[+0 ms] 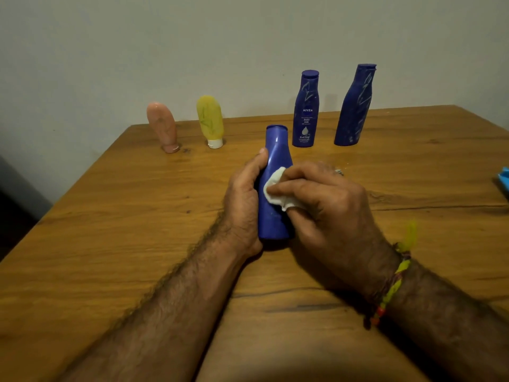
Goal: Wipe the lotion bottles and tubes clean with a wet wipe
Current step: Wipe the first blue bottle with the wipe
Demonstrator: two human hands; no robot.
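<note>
At the centre of the frame we see the left hand [243,201] with its grip curled round a plain blue plastic lotion bottle [274,188], thumb lying up along the bottle's left side near the neck. The bottle stands upright on the brown wooden bench [110,230], cap at the top. The right hand [327,205] has its grip pinched on a small white wet wipe [275,190] and presses it against the bottle's front, about mid-body. A yellow and red thread band [391,288] circles the right wrist.

Along the far edge of the bench, in the upper middle of the frame, stand four more containers, well apart from the hands: a peach soft tube [162,128] and a yellow soft tube [210,121], both resting on their caps, then a labelled dark blue bottle [305,111] and a taller dark blue bottle [355,106] streaked with pale marks. A light blue object [502,180] is cut off by the right edge of the frame.
</note>
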